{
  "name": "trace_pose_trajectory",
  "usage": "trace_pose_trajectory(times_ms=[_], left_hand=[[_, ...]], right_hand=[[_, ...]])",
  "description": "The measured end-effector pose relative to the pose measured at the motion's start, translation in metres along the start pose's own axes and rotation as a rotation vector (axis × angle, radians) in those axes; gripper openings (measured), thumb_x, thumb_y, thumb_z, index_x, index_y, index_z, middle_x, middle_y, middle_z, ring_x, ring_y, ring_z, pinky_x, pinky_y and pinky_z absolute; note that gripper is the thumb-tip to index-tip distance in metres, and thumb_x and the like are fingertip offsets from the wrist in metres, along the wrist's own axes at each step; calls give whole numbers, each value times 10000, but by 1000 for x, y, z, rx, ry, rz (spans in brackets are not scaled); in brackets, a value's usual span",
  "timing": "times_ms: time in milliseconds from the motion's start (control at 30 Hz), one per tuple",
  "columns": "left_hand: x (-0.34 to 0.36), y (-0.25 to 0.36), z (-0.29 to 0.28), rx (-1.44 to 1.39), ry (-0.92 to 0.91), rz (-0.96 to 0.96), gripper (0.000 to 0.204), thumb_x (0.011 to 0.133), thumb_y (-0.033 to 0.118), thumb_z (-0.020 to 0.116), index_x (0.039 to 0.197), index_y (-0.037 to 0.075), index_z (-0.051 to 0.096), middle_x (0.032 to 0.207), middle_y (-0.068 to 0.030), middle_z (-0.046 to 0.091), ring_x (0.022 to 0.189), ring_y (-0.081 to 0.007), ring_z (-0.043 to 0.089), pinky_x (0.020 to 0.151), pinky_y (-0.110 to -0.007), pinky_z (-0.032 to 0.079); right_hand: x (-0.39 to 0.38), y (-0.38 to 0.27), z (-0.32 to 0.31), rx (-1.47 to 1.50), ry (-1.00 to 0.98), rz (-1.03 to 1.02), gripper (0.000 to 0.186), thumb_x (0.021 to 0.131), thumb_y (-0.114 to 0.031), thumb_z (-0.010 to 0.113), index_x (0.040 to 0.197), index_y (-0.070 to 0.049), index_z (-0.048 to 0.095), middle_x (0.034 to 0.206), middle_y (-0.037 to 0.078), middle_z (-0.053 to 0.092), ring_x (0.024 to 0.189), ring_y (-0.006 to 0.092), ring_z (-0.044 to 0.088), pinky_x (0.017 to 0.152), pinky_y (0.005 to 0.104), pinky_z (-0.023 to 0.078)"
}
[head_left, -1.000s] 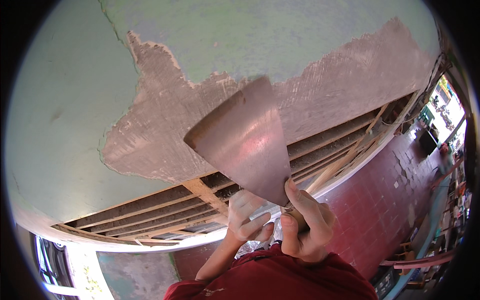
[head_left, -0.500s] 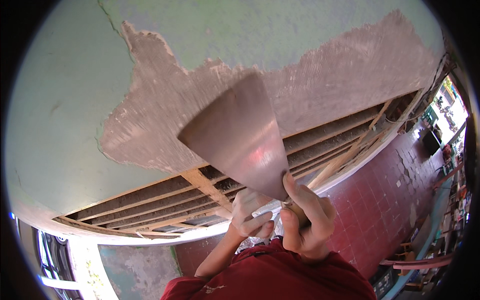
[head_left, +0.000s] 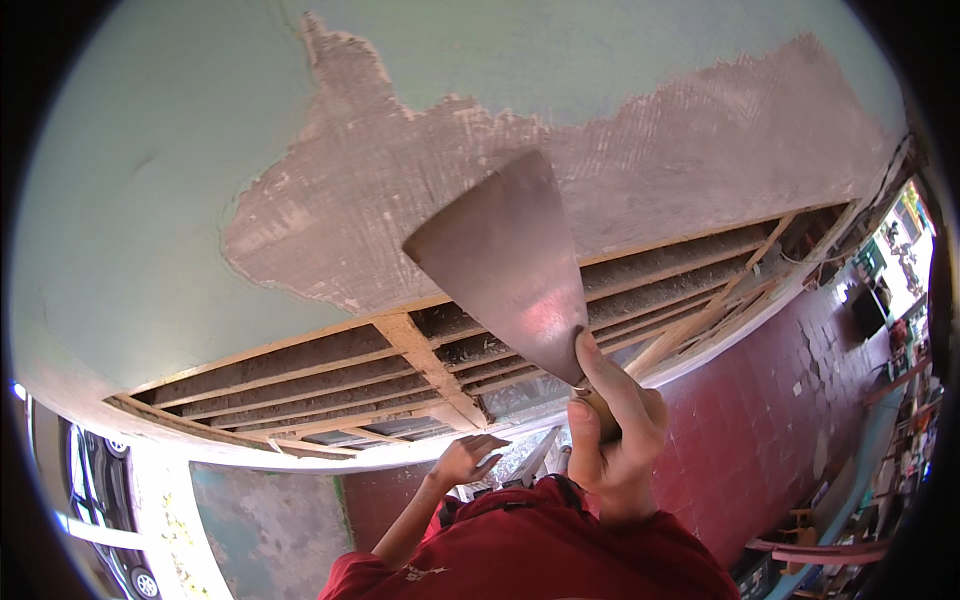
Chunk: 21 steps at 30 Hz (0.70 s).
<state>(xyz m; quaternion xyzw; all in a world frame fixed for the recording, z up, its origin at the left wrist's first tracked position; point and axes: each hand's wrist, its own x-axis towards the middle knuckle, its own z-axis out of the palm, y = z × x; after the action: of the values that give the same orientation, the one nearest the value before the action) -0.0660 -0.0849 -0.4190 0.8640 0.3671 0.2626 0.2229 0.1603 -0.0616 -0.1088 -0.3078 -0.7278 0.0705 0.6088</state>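
The right hand (head_left: 628,430) wraps its fingers (head_left: 607,378) around a metal scraper (head_left: 530,290), one laid along the blade (head_left: 515,255), probably for steadiness, before the green ceiling's (head_left: 150,240) bare patch (head_left: 380,190); the left hand (head_left: 465,462), apparently empty, hovers below, fingers loosely parted.

Honestly it's looking like a worn building mid-repair, can't tell if it's a home or a shop. Green paint (head_left: 170,230) is ending raggedly around a bare patch (head_left: 350,200), wooden slats (head_left: 290,394) are showing, the red tiled floor (head_left: 730,430) is breaking up, someone's holding a scraper (head_left: 510,265), and a dark car (head_left: 92,480) is sitting outside in daylight.
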Motion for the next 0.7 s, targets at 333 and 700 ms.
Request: trace_pose_trajectory(times_ms=[333,700], left_hand=[[-59,-40,69,-112,-189,-364,551,920,482,675,1301,88,623,1285,-207,633,1186,-384,603,1018,-451,482],[-115,-69,79,-164,167,-722,430,962,258,637,1322,29,589,1280,-237,621,1152,-400,625,971,-454,501]], right_hand=[[-25,27,7,495,60,129,541,931,-175,650,1375,102,513,699,72,612,507,112,531,470,246,413],[-15,14,4,1282,-58,475,443,1050,-247,448,1382,21,328,762,129,521,430,97,428,368,211,335]])
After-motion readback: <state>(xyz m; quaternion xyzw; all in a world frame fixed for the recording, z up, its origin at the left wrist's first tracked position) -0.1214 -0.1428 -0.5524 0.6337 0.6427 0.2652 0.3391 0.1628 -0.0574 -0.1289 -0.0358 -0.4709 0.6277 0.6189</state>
